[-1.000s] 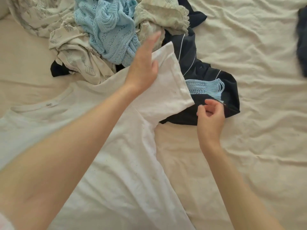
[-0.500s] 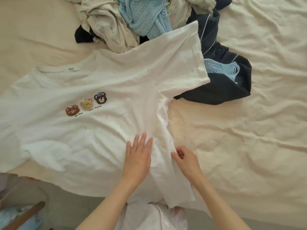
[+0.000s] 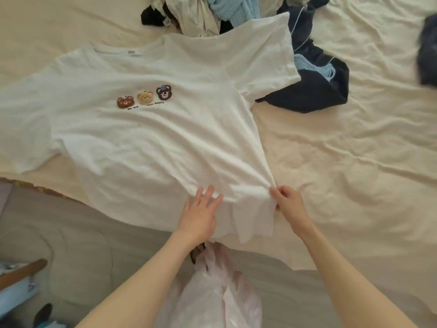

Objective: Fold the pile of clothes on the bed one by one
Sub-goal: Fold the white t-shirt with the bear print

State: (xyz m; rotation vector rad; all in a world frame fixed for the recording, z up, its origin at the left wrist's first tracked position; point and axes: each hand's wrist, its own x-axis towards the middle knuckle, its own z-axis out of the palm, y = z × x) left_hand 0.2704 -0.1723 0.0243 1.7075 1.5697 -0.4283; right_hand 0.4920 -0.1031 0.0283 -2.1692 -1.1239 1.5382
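— What changed near the hem?
— The left hand stays flat, fingers straight on the white T-shirt; the right hand now pinches its side seam, bunching cloth.
— Beyond?
— The shirt lies spread on the cream sheet; the clothes pile sits at twelve o'clock, a dark garment at one.

A white T-shirt lies spread face up across the cream bed sheet, three bear faces printed at frame centre. Low in the frame, the left hand presses flat on the shirt's hem, while the right hand pinches its side edge. At the top, the pile of clothes touches the shirt's sleeve.
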